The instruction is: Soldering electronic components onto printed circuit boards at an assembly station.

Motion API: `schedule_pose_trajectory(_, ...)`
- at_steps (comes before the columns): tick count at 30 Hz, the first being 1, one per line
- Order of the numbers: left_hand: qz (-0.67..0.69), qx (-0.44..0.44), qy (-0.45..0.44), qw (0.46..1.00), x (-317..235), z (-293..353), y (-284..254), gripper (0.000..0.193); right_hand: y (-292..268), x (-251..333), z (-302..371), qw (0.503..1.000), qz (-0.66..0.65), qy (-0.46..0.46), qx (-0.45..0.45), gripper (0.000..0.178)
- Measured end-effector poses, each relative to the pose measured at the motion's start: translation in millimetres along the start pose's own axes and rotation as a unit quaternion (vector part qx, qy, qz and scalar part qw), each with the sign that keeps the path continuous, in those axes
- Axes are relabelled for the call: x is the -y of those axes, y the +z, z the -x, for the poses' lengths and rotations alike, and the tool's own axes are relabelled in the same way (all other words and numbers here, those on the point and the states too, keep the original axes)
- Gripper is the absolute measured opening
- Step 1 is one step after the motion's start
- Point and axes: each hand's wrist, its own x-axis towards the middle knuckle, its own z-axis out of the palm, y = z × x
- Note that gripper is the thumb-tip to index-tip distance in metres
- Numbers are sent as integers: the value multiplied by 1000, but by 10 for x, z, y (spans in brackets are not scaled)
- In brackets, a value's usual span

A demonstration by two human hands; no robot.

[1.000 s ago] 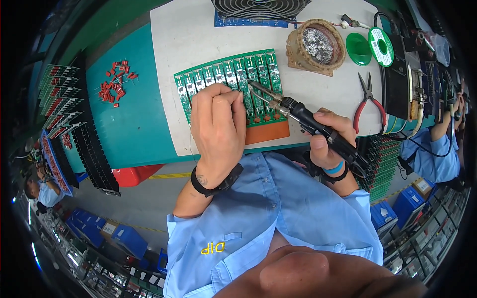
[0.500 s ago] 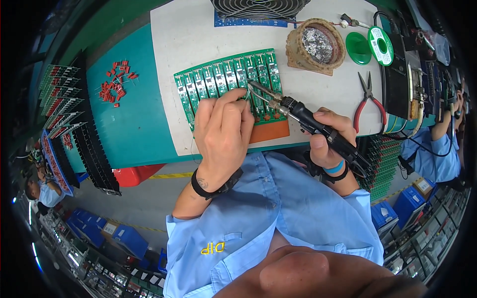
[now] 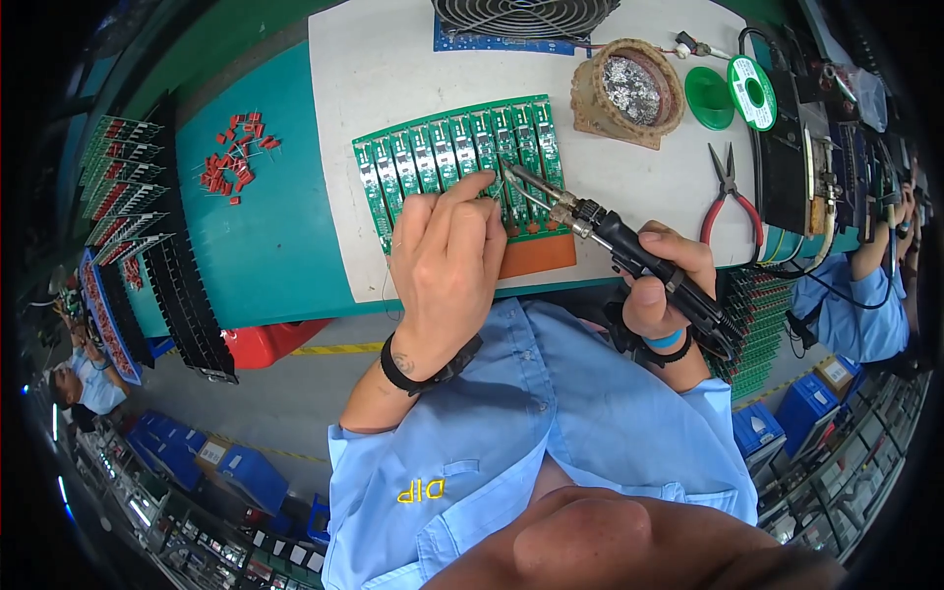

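Note:
A panel of narrow green circuit boards (image 3: 424, 162) lies on the white sheet in front of me. My right hand (image 3: 665, 278) is wrapped around a black soldering iron (image 3: 629, 248), with a thin metal tube running beside its shaft. The iron's tip is at one of the boards right of the panel's middle. Close to that tip, my left hand (image 3: 447, 261) is closed over the panel with its fingertips pinched. A thin strand of solder wire (image 3: 386, 279) trails beside this hand; the part between the fingers is mostly hidden. An orange-brown strip (image 3: 537, 258) edges the panel's near side.
Red capacitors (image 3: 234, 162) lie loose at left, before black racks (image 3: 187, 295) of boards. A pot of solder scraps (image 3: 629, 90), a green solder spool (image 3: 753, 91) and red-handled pliers (image 3: 729, 202) are at right. A fan (image 3: 526, 15) stands behind. Other people work on both sides.
The panel, the iron's tip and my left fingers appear slightly farther right, though the table items have shifted in view too. Both grips look the same, and the tip stays near the same boards.

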Motion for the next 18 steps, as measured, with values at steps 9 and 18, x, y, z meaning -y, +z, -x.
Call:
schedule_pose_trajectory(9,13,-48,-30,998,61,2,-49,19,98,0,-24,999,-31,14,-5,43)
schedule_pose_trajectory(18,8,-64,-48,997,132,-53,-7,18,154,-44,-71,999,-23,27,18,43)
